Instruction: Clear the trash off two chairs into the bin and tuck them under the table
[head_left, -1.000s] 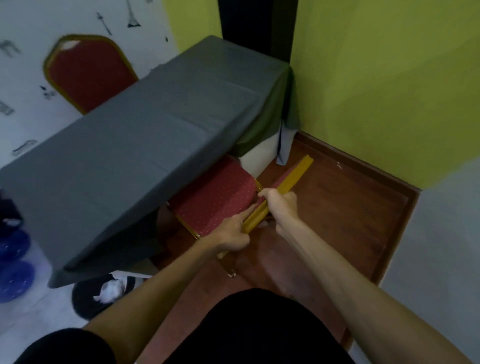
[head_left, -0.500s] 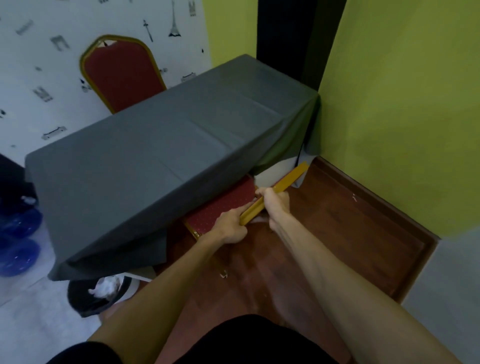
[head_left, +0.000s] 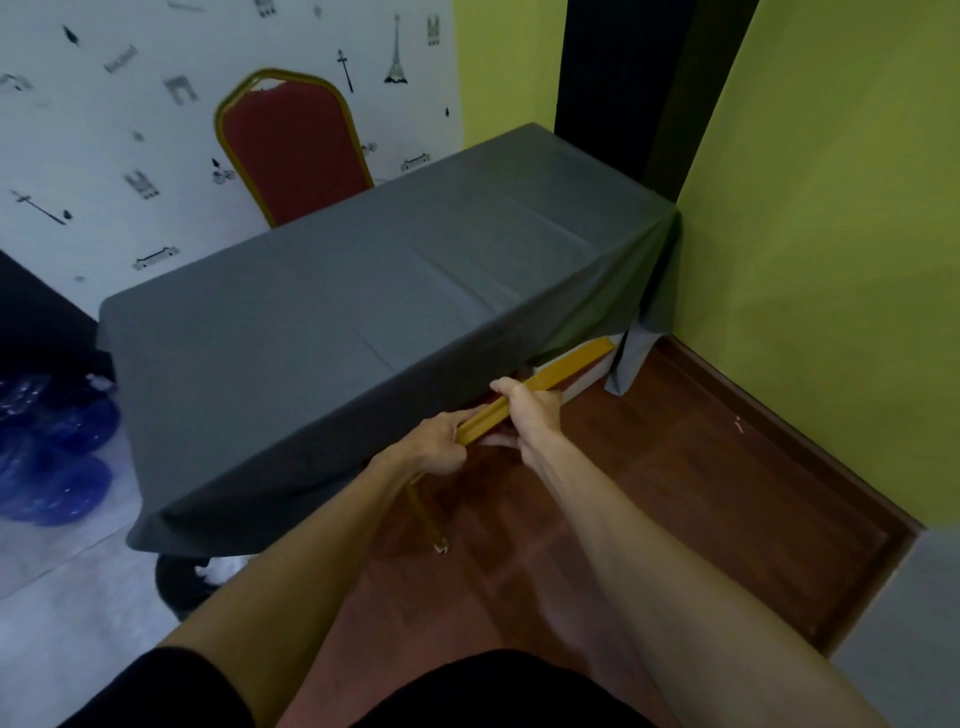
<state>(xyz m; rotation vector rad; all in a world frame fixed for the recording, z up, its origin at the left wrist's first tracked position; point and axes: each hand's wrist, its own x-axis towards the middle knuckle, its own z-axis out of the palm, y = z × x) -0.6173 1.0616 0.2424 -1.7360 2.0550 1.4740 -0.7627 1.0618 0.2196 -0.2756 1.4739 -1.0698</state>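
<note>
The near chair's gold backrest top (head_left: 558, 371) pokes out from under the grey-clothed table (head_left: 363, 312); its red seat is hidden beneath the cloth. One gold chair leg (head_left: 426, 519) shows below. My left hand (head_left: 434, 447) and my right hand (head_left: 530, 410) both grip the backrest rim, side by side. A second red chair with a gold frame (head_left: 293, 150) stands behind the table against the white wall. The black bin (head_left: 182, 584) with white trash in it sits under the table's near-left corner.
A green wall (head_left: 831, 260) closes the right side, with a brown wooden floor (head_left: 675, 493) and baseboard below it. Blue plastic bottles (head_left: 52, 457) lie at the left on the pale floor. The tablecloth hangs low at the right corner.
The near chair has slid forward under the table; its red seat, visible before, is now covered by the cloth. Both hands stayed on the backrest and moved forward with it.
</note>
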